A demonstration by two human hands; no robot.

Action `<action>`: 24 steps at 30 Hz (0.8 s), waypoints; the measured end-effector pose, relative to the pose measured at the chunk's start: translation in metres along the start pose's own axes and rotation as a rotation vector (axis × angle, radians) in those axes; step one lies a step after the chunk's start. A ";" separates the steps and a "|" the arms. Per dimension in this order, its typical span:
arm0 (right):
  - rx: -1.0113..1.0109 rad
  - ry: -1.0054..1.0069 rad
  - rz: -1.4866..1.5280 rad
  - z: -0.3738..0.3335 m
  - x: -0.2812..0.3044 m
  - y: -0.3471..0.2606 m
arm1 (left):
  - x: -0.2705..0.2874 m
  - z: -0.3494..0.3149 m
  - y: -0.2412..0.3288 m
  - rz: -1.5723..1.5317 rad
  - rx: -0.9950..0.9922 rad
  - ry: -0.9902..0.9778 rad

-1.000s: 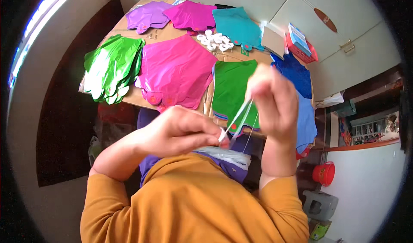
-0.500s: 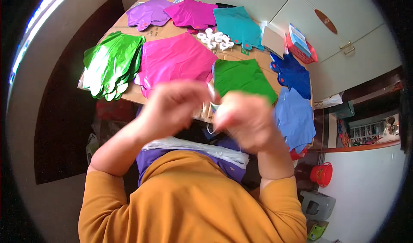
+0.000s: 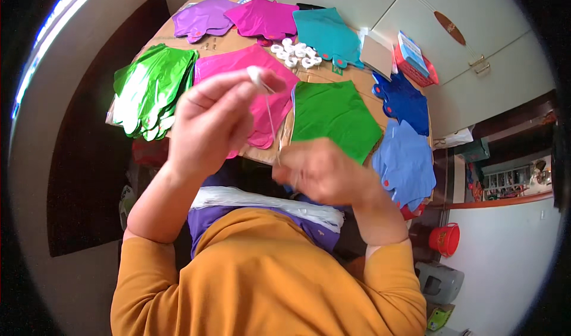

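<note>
My left hand [image 3: 211, 119] is raised over the near edge of the table, its thumb and fingers closed on a small white plastic ring [image 3: 255, 75]. A thin white string [image 3: 270, 119] runs down from the ring to my right hand [image 3: 330, 169], which is lower and slightly blurred, its fingers closed round the string. Beneath my hands, a bundle of white strings [image 3: 267, 205] lies across my lap. Behind the left hand is a pink shaped foil stack [image 3: 232, 60], partly covered by it. Just beyond the right hand lies a green stack [image 3: 336, 116].
Several white rings [image 3: 291, 53] are heaped mid-table. Around them lie shiny green sheets [image 3: 151, 80], purple [image 3: 205, 18], magenta [image 3: 262, 16], teal [image 3: 327, 33], dark blue [image 3: 404, 104] and light blue [image 3: 404, 157] stacks. A red basket [image 3: 416, 68] stands at the right back.
My left hand has risen and turned, bringing the ring up into view. My right hand has moved down and left, and the string between them is now stretched.
</note>
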State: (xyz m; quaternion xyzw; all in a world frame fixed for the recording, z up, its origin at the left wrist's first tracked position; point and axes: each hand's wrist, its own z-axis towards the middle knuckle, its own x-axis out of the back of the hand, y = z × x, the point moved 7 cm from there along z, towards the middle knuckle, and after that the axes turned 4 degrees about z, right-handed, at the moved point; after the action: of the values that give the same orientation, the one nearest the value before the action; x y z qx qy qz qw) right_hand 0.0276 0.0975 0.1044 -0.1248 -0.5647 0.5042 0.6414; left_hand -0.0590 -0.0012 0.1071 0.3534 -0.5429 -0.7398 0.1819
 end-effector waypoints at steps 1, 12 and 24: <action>0.029 0.046 0.153 0.002 0.005 -0.012 | 0.007 0.002 -0.013 0.272 -0.022 0.075; 0.006 0.264 -0.048 0.012 0.052 -0.016 | -0.026 -0.020 -0.045 0.510 -0.012 -0.263; -0.132 0.245 0.040 0.008 0.038 0.027 | -0.017 -0.024 -0.021 0.165 0.013 -0.128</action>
State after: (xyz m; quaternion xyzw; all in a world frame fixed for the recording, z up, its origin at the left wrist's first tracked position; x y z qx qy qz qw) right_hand 0.0015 0.1371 0.1102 -0.2387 -0.5115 0.4597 0.6856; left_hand -0.0274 0.0011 0.0895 0.2610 -0.5855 -0.7397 0.2047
